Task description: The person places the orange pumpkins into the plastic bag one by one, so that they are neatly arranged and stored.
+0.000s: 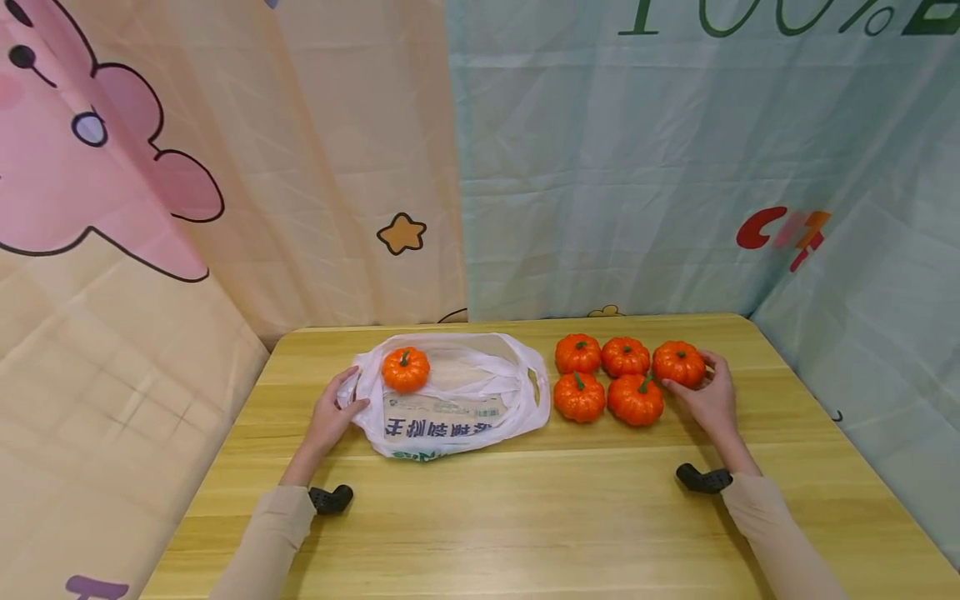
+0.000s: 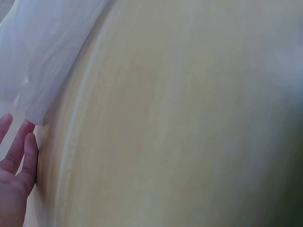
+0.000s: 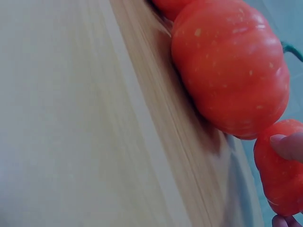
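A white plastic bag (image 1: pixel 465 342) with printed lettering lies on its side on the table, and one small orange pumpkin (image 1: pixel 406 370) rests on it towards its left end. At the bag's left edge, my left hand (image 1: pixel 332 414) holds the plastic between thumb and fingers; in the left wrist view some fingers (image 2: pixel 29 151) look fairly straight beside the bag (image 2: pixel 52 52). With thumb and fingers on either side, my right hand (image 1: pixel 711 398) grips the far right pumpkin (image 1: pixel 677 363). In the right wrist view the thumb presses on that pumpkin (image 3: pixel 279 175).
Next to the gripped one stand several more orange pumpkins (image 1: pixel 579 397) in two rows, right of the bag. The wooden table (image 1: pixel 510 517) ends at printed curtains (image 1: pixel 600 208) behind and at both sides. Black wrist devices (image 1: pixel 703 479) sit at both cuffs.
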Action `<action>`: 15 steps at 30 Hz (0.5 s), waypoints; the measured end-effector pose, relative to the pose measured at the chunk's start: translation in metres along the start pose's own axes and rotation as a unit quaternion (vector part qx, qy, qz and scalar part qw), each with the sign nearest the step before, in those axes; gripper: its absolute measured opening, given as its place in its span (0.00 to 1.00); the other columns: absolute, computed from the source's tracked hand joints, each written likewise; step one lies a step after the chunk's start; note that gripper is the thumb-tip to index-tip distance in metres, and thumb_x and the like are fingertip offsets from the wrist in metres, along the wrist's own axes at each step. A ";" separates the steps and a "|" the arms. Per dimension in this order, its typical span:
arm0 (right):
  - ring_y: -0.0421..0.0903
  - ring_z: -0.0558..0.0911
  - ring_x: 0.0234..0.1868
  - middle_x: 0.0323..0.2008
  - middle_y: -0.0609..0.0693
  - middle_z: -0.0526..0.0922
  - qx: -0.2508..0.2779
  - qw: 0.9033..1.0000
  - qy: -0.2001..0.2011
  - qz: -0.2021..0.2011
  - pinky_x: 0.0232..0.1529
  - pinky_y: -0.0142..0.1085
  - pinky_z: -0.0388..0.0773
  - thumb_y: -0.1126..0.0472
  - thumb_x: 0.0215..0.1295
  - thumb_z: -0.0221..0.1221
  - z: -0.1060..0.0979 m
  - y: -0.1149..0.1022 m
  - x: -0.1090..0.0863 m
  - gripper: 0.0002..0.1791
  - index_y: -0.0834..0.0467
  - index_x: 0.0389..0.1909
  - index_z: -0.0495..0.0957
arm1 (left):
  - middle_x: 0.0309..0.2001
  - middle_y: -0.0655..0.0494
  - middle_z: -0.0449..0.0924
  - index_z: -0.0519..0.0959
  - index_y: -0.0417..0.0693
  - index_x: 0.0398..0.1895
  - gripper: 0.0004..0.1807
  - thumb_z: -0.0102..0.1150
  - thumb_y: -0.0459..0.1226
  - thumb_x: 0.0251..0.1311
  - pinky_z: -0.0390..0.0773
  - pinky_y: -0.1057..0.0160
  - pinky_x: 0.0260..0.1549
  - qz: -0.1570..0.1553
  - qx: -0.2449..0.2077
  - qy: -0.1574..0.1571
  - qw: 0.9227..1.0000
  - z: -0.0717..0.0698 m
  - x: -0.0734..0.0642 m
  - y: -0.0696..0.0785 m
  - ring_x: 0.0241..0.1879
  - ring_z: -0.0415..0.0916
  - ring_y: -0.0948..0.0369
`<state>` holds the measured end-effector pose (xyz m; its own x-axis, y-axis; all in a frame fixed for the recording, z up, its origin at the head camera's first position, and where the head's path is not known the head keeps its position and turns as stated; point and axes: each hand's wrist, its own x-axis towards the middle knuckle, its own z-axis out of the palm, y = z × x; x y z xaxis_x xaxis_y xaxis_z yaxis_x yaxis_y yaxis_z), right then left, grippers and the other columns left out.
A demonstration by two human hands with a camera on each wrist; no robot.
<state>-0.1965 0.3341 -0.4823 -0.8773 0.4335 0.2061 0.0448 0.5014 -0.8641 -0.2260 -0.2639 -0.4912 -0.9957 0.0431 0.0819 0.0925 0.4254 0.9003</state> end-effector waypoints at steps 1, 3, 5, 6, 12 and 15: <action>0.57 0.68 0.60 0.66 0.61 0.64 0.001 1.000 0.000 -0.001 0.49 0.25 0.65 0.63 0.54 0.68 0.000 -0.001 -0.002 0.44 0.63 0.69 0.56 | 0.74 0.39 0.50 0.57 0.44 0.72 0.34 0.56 0.32 0.63 0.56 0.43 0.70 0.001 0.000 0.000 1.000 0.000 0.000 0.000 0.72 0.51 0.44; 0.57 0.68 0.61 0.66 0.60 0.64 0.004 1.000 0.002 -0.002 0.50 0.26 0.66 0.62 0.54 0.69 -0.001 -0.004 -0.005 0.44 0.62 0.69 0.56 | 0.74 0.39 0.50 0.57 0.44 0.72 0.34 0.56 0.32 0.63 0.56 0.44 0.70 0.002 -0.001 -0.001 1.000 0.000 0.000 0.000 0.72 0.52 0.44; 0.56 0.68 0.61 0.66 0.60 0.64 0.007 1.000 0.004 -0.005 0.50 0.26 0.66 0.62 0.54 0.69 -0.002 -0.007 -0.009 0.44 0.62 0.69 0.56 | 0.74 0.39 0.51 0.57 0.44 0.72 0.34 0.56 0.32 0.63 0.57 0.44 0.69 0.002 -0.002 -0.003 1.000 -0.001 -0.001 0.000 0.71 0.53 0.44; 0.56 0.68 0.61 0.66 0.60 0.64 0.008 1.000 0.005 -0.005 0.50 0.26 0.66 0.62 0.53 0.69 -0.002 -0.009 -0.011 0.44 0.62 0.69 0.56 | 0.74 0.39 0.51 0.57 0.44 0.72 0.34 0.56 0.32 0.63 0.58 0.44 0.69 0.002 -0.003 -0.004 1.000 -0.001 -0.001 0.000 0.71 0.54 0.44; 0.55 0.68 0.61 0.65 0.59 0.65 0.028 0.999 0.016 -0.016 0.55 0.28 0.68 0.64 0.51 0.70 -0.001 -0.020 -0.023 0.45 0.63 0.68 0.57 | 0.75 0.40 0.50 0.56 0.45 0.73 0.35 0.55 0.33 0.64 0.59 0.45 0.69 0.001 0.000 -0.008 1.000 -0.003 -0.002 0.003 0.71 0.54 0.45; 0.55 0.68 0.60 0.64 0.59 0.66 0.036 0.998 0.027 -0.035 0.55 0.26 0.68 0.65 0.50 0.71 0.000 -0.025 -0.027 0.44 0.64 0.67 0.59 | 0.75 0.40 0.50 0.56 0.45 0.73 0.35 0.55 0.33 0.64 0.58 0.45 0.69 0.002 0.000 -0.009 1.000 -0.002 -0.001 0.003 0.71 0.53 0.45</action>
<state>-0.1738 0.3091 -0.4661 -0.8499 0.4402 0.2898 -0.0521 0.4771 -0.8773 -0.2245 -0.2651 -0.4880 -0.9952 0.0610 0.0771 0.0958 0.4260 0.8996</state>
